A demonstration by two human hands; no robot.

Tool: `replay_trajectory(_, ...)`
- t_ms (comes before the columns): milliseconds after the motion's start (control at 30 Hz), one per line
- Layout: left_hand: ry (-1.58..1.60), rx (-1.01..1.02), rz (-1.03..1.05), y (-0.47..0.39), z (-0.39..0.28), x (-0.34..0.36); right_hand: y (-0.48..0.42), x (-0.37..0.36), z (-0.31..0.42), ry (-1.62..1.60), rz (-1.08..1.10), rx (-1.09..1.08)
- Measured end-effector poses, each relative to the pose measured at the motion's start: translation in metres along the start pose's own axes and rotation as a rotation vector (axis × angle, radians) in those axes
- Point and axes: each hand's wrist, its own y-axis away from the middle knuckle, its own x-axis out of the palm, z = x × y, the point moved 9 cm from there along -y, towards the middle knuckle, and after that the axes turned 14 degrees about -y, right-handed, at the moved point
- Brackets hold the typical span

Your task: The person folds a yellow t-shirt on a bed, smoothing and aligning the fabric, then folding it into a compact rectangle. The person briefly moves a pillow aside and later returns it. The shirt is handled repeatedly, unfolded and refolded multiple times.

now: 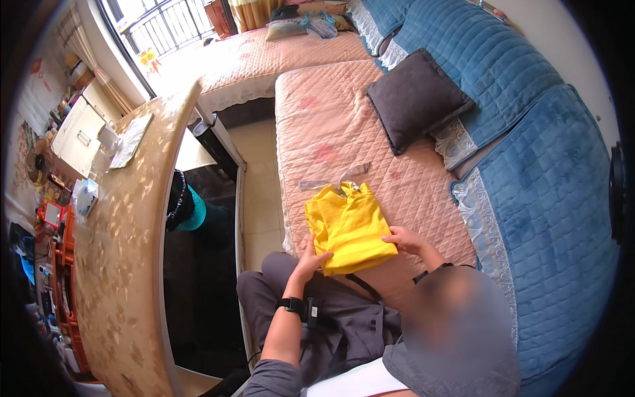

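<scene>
A folded yellow garment lies on the pink quilted sofa cover in front of me. My left hand grips its near left corner, thumb on top. At its right edge, my right hand holds the cloth between thumb and fingers. Just beyond the garment's far edge lie a clear plastic strip or packet and another crumpled clear plastic piece, partly tucked against the cloth. The underside of the garment is hidden.
A dark grey cushion rests on the sofa near the blue quilted backrest. To the left stands a long table with a mug, papers and a tissue pack. A teal bin with a black liner is beneath the table's edge.
</scene>
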Motion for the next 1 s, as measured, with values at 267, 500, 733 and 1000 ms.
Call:
replay_trajectory(267,-0.515,0.441,-0.768,0.037,-0.061,-0.024,-0.03,-0.05,0.039,0.136,-0.344,-0.412)
replay_trajectory(500,-1.114,0.766,-0.289,0.048,-0.082,0.047,-0.129,0.008,0.067,0.139,-0.395,-0.459)
replay_trajectory(733,-0.874,0.492,-0.283,0.031,-0.052,0.022,-0.16,0.026,0.07,0.432,-0.366,-0.253)
replay_trajectory(1000,-0.881,0.486,-0.324,0.029,-0.043,0.015,-0.127,0.049,0.119,0.148,-0.215,-0.436)
